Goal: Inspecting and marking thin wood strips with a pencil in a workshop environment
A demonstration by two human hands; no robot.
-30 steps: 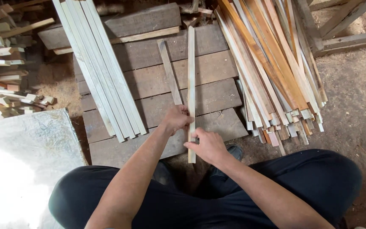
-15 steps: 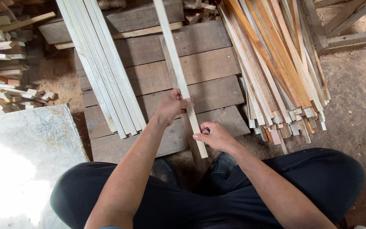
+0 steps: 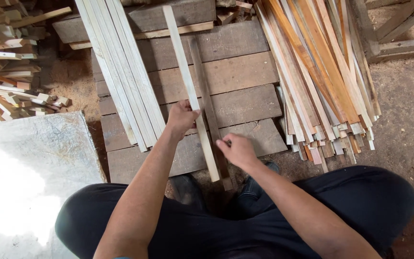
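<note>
Left hand [image 3: 182, 117] is clamped around a pale wooden slat [image 3: 188, 86], gripping it partway along its length, so that the slat runs from the far planks toward the person's lap at a slant. Right hand [image 3: 237, 149] has its fingers pinched together on the near end of a darker strip [image 3: 206, 96] that lies just beside the pale one, touching it near the bottom. Both rest over a pallet-like counter [image 3: 245, 72] of rough planks. A risk, as I judge it: the pale slat is long and held at one spot, so its far end could swing and knock the neat stack of light slats [image 3: 120, 72] on the left, or splinters could catch a bare palm.
</note>
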